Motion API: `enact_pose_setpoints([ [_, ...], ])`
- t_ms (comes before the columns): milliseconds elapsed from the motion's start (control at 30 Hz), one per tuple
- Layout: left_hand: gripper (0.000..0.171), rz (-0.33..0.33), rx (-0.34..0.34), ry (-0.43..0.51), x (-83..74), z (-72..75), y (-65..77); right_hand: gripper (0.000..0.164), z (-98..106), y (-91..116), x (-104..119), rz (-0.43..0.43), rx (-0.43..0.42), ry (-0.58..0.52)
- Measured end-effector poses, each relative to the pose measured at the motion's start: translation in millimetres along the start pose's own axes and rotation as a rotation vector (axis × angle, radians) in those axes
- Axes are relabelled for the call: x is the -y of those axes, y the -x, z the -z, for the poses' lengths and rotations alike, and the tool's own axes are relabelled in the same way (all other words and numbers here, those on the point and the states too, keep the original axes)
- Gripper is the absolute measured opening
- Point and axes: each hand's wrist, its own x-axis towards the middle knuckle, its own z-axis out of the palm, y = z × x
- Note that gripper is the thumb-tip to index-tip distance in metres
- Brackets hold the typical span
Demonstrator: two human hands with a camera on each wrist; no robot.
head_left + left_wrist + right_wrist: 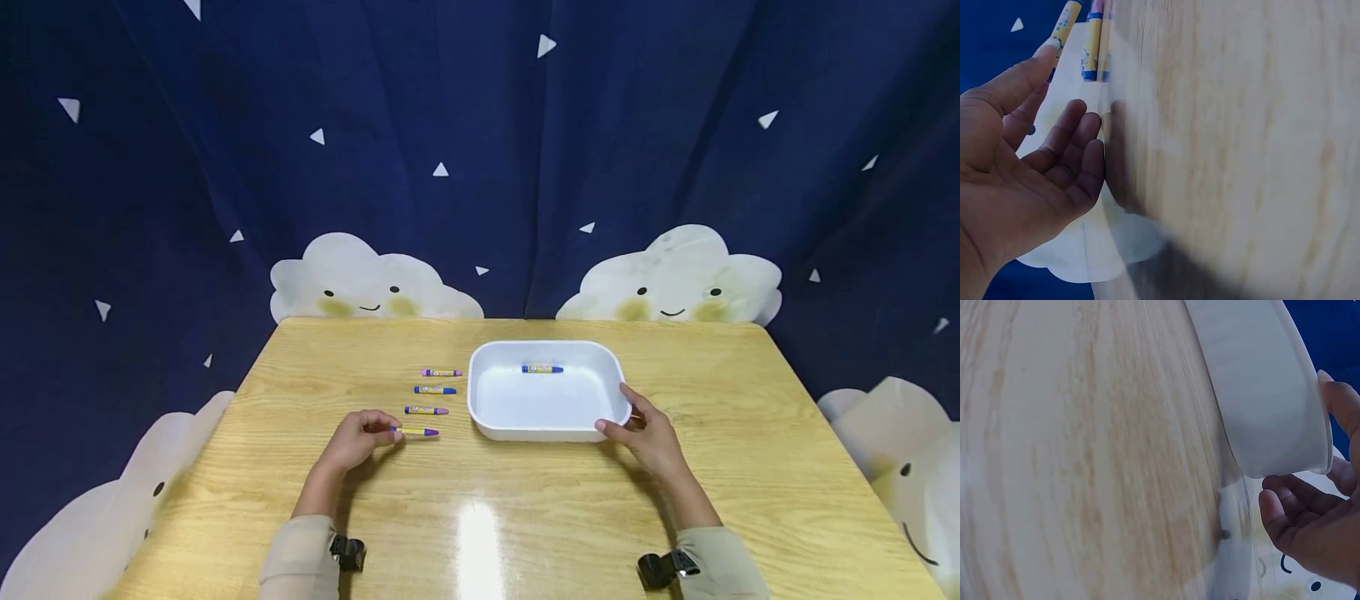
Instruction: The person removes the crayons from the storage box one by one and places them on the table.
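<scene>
My left hand (366, 437) pinches a purple-tipped crayon (420, 432) by its left end, between thumb and forefinger. In the left wrist view this crayon (1065, 24) stands out past the thumb, while the other fingers are loosely bent. Beyond it lie a pink-purple crayon (426, 410), a blue crayon (435, 390) and a pink crayon (442, 373), roughly parallel. My right hand (651, 437) grips the near right corner of a white tray (540, 408), thumb at the front rim and fingers at the right side. Inside the tray, near its back wall, is another blue crayon (542, 369).
The wooden table (480, 475) ends at a dark blue curtain (480, 100) with white triangles and smiling clouds. Black wrist cameras sit on both forearms, close over the tabletop.
</scene>
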Motion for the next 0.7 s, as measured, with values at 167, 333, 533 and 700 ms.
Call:
enact_pose_setpoints([
  [167, 0.013, 0.025, -0.008, -0.049, 2.2, -1.0, -4.5, 0.090, 0.4, -1.2, -1.7, 0.012, -0.010, 0.012],
  [333, 0.012, 0.029, -0.017, -0.094, 1.2, -1.3, -7.3, 0.090, 0.6, -1.7, -3.1, 0.019, -0.012, 0.007],
  [533, 0.009, 0.032, -0.014, -0.124, -3.4, -1.6, -9.6, 0.090, 1.0, -2.8, -2.8, 0.028, -0.017, 0.019],
  [700, 0.009, 0.057, -0.038, -0.208, -6.9, -1.8, -9.7, 0.089, 0.3, -2.3, -2.5, 0.021, -0.013, 0.013],
])
